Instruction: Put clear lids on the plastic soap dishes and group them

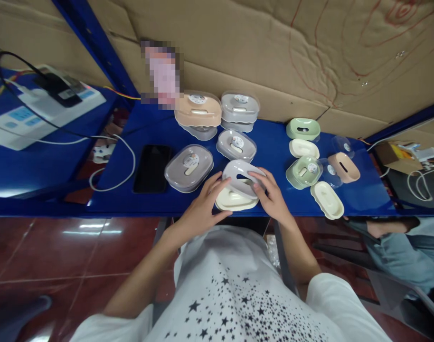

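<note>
Grey cover [239,168] | right hand [273,197] pinching side; left hand [203,203] resting spread at opposite edge, apparently steadying | cream tray [236,203] lying beneath, on surface [270,137]

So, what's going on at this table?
Someone's left hand and right hand are on opposite sides of a slotted grey cover, over a cream tray near the front edge of a blue table. A grey box and a phone lie to the left; green boxes, a peach box and two more cream trays are to the right.
</note>
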A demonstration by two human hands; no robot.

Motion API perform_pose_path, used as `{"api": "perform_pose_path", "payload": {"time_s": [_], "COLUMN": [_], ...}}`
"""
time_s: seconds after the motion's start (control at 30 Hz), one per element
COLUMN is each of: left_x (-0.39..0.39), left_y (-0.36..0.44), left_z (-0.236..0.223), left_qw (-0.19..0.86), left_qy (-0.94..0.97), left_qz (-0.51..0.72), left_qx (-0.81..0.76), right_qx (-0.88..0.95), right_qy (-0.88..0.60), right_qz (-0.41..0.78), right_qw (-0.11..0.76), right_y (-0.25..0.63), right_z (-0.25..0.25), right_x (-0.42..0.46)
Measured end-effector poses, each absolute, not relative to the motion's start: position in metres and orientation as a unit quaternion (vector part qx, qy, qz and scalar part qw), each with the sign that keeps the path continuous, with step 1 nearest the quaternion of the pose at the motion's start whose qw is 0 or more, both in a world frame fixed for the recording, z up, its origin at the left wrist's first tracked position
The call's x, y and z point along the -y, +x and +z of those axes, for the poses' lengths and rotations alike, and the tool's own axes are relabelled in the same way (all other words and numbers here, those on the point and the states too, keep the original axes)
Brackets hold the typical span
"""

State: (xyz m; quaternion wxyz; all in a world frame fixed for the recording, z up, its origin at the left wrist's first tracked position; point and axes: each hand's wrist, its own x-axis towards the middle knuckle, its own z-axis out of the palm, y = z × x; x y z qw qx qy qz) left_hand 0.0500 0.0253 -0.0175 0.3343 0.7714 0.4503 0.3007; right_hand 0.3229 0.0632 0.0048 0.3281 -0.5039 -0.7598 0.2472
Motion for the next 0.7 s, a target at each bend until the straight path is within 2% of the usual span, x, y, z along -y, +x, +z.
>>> {"api": "perform_pose_path", "payload": {"time_s": [0.27,0.4,0.7], "left_x": [-0.028,-0.028,-0.025], "left_y": [0.048,0.049,0.058], "left_z": [-0.018,-0.021,-0.025], "left_qw": [0.323,0.319,0.205], "left_qy": [0.774,0.775,0.796], "left_qz": [0.312,0.297,0.323], "left_qx": [-0.447,-0.457,-0.469], "right_qx": [0.807,0.830,0.884], "right_qy": [-0.444,-0.432,-0.429], "right_qz": [0.303,0.259,0.092], "right_qw": [0.244,0.240,0.159], "right_y": [0.323,0.315,0.316], "right_z": [0.008,0.005,-0.007], "right_x": [-0.059,-0.061,-0.057]}}
